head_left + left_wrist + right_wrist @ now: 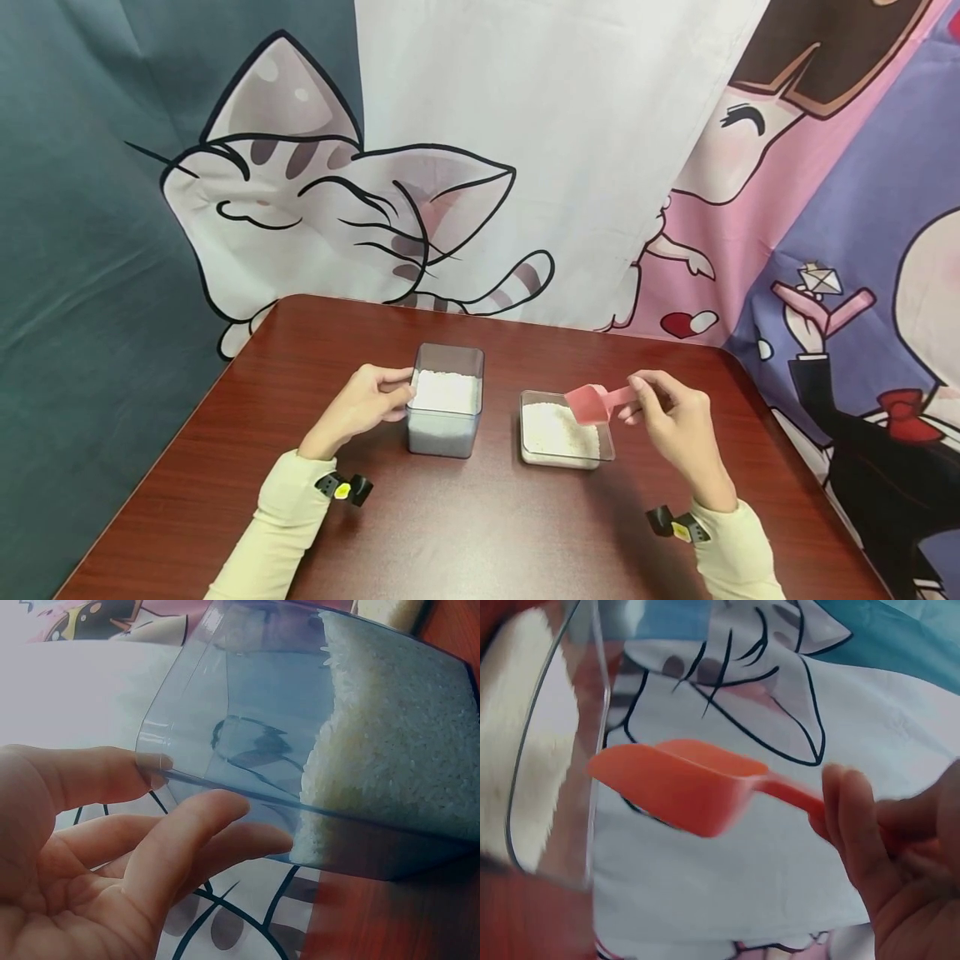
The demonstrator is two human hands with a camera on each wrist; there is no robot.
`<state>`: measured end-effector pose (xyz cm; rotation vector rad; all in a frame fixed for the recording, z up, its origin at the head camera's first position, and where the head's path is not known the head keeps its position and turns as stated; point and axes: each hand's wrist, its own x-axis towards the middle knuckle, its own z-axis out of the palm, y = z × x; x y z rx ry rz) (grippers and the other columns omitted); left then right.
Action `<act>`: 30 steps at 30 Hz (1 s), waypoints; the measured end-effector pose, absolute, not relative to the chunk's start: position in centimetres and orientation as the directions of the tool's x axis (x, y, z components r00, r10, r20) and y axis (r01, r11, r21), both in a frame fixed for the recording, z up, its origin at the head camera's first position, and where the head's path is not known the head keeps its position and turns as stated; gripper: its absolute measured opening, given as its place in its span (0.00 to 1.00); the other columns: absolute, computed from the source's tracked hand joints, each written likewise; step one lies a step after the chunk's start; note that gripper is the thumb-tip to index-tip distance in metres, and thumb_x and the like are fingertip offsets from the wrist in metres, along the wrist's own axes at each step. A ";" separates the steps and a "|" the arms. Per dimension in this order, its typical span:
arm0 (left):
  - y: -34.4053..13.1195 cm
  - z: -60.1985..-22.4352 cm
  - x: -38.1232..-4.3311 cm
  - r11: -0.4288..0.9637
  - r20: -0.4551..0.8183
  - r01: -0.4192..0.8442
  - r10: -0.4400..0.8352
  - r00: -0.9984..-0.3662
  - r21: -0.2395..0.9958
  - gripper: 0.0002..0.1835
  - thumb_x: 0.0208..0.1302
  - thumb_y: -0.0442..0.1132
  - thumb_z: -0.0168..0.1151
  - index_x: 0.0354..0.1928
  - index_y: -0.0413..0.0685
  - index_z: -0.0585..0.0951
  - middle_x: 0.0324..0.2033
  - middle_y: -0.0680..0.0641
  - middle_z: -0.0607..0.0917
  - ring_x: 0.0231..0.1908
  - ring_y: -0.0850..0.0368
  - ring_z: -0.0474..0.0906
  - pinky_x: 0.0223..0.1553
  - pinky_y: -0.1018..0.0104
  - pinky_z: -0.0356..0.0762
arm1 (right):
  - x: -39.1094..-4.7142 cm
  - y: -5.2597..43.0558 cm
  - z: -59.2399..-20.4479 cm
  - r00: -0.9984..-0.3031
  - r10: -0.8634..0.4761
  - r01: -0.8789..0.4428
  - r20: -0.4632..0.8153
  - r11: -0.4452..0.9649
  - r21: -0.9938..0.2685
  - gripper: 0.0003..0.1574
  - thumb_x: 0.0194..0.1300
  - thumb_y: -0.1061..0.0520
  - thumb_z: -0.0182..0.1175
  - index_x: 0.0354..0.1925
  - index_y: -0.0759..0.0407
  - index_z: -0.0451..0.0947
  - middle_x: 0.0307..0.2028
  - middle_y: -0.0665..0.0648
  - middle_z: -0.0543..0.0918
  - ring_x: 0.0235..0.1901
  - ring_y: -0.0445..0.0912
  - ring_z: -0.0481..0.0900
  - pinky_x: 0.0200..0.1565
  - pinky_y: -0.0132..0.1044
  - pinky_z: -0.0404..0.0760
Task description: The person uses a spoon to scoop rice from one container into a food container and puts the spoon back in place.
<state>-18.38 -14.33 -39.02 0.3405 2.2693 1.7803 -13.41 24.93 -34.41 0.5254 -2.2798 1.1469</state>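
Observation:
In the head view, my left hand [365, 402] holds the left side of a tall bluish clear container [442, 436] of white rice. The left wrist view shows the thumb [105, 772] at the rim and other fingers [217, 817] against the wall. The rice [397, 727] leaves the upper part bare. My right hand [671, 417] grips the handle of a pink-red scoop [588, 404], above the right back of a shallow clear box [562, 463] of off-white grain. In the right wrist view the scoop [682, 787] appears side-on, its contents hidden.
The containers stand apart on a brown wood-grain table [480, 533] with rounded far corners. Behind the table hangs a cloth backdrop [585, 125] with cartoon figures. Both wrists carry small black devices with yellow marks.

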 end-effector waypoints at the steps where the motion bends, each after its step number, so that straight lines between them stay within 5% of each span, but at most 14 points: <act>1: -14.3 -39.0 -18.4 0.231 -0.040 0.039 0.326 -0.944 0.972 0.25 0.61 0.32 0.57 0.60 0.28 0.67 0.49 0.30 0.77 0.46 0.39 0.77 0.36 0.59 0.82 | -13.3 24.8 -34.2 -0.803 -0.074 -0.534 0.592 0.532 -0.657 0.07 0.58 0.72 0.56 0.36 0.69 0.78 0.19 0.63 0.81 0.16 0.46 0.79 0.21 0.30 0.80; 5: -14.3 -39.1 -18.4 0.231 -0.034 0.045 0.328 -0.944 0.972 0.25 0.62 0.33 0.57 0.60 0.29 0.67 0.49 0.30 0.77 0.46 0.39 0.77 0.37 0.59 0.82 | -13.5 24.7 -33.9 -0.871 0.057 -0.429 0.487 0.392 -0.814 0.08 0.62 0.68 0.55 0.38 0.74 0.76 0.23 0.70 0.81 0.18 0.49 0.82 0.26 0.34 0.83; 10: -14.2 -39.1 -18.4 0.230 -0.037 0.042 0.326 -0.945 0.972 0.25 0.61 0.32 0.56 0.60 0.29 0.68 0.49 0.30 0.77 0.47 0.39 0.77 0.37 0.59 0.82 | -14.8 25.6 -35.6 -0.930 0.224 -0.288 0.292 0.054 -0.956 0.14 0.61 0.63 0.58 0.39 0.77 0.75 0.24 0.65 0.83 0.19 0.48 0.83 0.29 0.37 0.83; 19: -14.3 -39.0 -18.4 0.231 -0.036 0.043 0.327 -0.944 0.972 0.25 0.62 0.32 0.56 0.59 0.29 0.68 0.49 0.30 0.77 0.46 0.39 0.77 0.37 0.59 0.82 | -16.4 26.5 -38.4 -0.986 0.168 -0.069 -0.014 -0.478 -0.876 0.10 0.63 0.68 0.54 0.31 0.68 0.82 0.24 0.58 0.83 0.21 0.44 0.82 0.30 0.29 0.83; 24: -14.4 -38.9 -18.3 0.235 -0.026 0.056 0.330 -0.944 0.970 0.25 0.62 0.32 0.56 0.59 0.28 0.68 0.48 0.29 0.77 0.46 0.39 0.77 0.37 0.59 0.82 | -16.5 26.3 -38.5 -0.986 0.088 0.059 -0.139 -0.597 -0.800 0.12 0.64 0.67 0.53 0.30 0.66 0.84 0.25 0.58 0.84 0.23 0.43 0.83 0.32 0.26 0.82; 30: -14.4 -39.1 -18.3 0.236 -0.035 0.046 0.326 -0.945 0.971 0.25 0.62 0.32 0.57 0.60 0.29 0.68 0.49 0.30 0.77 0.46 0.40 0.77 0.37 0.59 0.82 | -16.7 25.2 -37.9 -0.989 0.065 0.067 -0.129 -0.586 -0.808 0.11 0.63 0.66 0.55 0.30 0.66 0.84 0.26 0.58 0.85 0.24 0.43 0.83 0.32 0.26 0.81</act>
